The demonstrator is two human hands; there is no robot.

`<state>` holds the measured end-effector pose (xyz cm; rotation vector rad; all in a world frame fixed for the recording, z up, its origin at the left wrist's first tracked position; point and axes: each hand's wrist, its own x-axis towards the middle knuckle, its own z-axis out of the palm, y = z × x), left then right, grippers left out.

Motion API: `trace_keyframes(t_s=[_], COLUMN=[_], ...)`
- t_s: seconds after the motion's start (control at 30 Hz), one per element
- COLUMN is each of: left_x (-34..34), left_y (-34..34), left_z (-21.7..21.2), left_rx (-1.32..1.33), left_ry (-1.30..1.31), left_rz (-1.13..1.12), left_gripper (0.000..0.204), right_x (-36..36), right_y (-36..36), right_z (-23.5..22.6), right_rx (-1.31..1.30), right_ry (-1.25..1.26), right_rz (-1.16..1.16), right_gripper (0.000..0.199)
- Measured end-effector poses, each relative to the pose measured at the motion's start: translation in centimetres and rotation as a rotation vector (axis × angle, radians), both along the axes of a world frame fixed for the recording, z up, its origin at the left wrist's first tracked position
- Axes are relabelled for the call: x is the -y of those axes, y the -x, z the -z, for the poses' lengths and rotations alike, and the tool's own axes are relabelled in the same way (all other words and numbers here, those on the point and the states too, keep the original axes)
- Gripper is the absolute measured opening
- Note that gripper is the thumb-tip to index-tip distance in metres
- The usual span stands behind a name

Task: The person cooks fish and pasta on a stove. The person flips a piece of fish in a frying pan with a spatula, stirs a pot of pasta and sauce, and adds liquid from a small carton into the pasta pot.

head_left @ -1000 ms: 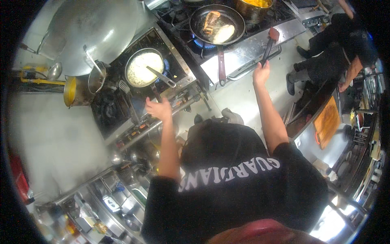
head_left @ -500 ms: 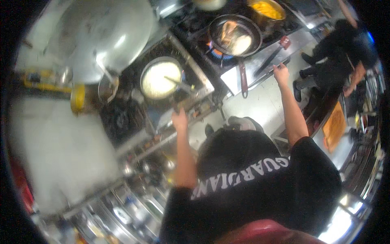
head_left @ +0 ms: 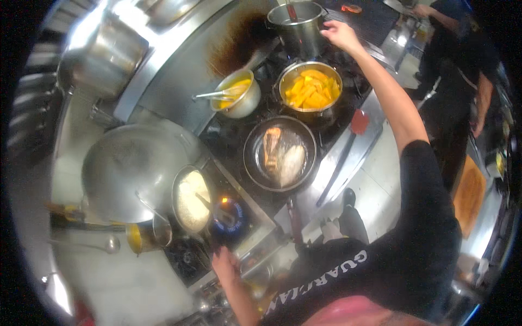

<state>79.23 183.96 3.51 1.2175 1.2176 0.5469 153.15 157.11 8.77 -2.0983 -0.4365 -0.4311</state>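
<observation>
My left hand (head_left: pixel 224 264) is closed around the handle of a pan (head_left: pixel 175 209) of pale creamy food. A utensil rests in that food, and the pan sits left of a lit burner (head_left: pixel 228 216). At the back, my right hand (head_left: pixel 340 36) reaches beside the rim of a tall metal pot (head_left: pixel 296 35), fingers drawn together. What they hold, if anything, does not show. A red-handled utensil (head_left: pixel 292 11) stands in the pot. Between my arms, a dark frying pan (head_left: pixel 255 171) holds an orange-pink piece (head_left: pixel 271 149) and a pale fillet (head_left: pixel 293 163).
A pot of yellow-orange pieces (head_left: pixel 283 81) and a bowl with a whisk (head_left: pixel 247 103) stand behind the frying pan. A red-headed spatula (head_left: pixel 358 122) lies on the steel front ledge. A large wok (head_left: pixel 125 168) is at left. Another person (head_left: pixel 440 108) stands at right.
My right hand has reached from the front ledge to the tall pot. My left hand has shifted the creamy pan left, baring the burner. My view has swung toward the back of the stove.
</observation>
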Motion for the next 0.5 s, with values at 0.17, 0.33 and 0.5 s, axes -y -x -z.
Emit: trace_keyframes(t_s=[0.17,0.33,0.5], left_x=[5.6,12.0,16.7], left_y=[-8.8,-15.1,-19.3], left_z=[-4.3,-7.5,-9.0], left_rx=[0.017,-0.145,-0.153], left_ry=[-0.063,-0.178,-0.080], left_rz=[-0.037,-0.027,-0.065], left_gripper=[0.021,0.016,0.018], right_x=[-7.1,-13.8,-11.6], right_y=[-15.8,-23.4,-26.5], right_z=[-1.4,-1.8,-3.0], right_rx=[-0.029,-0.327,-0.317], right_ry=[0.082,-0.090,0.065], right_rz=[0.056,-0.035,-0.222], right_gripper=[0.075,0.075,0.058])
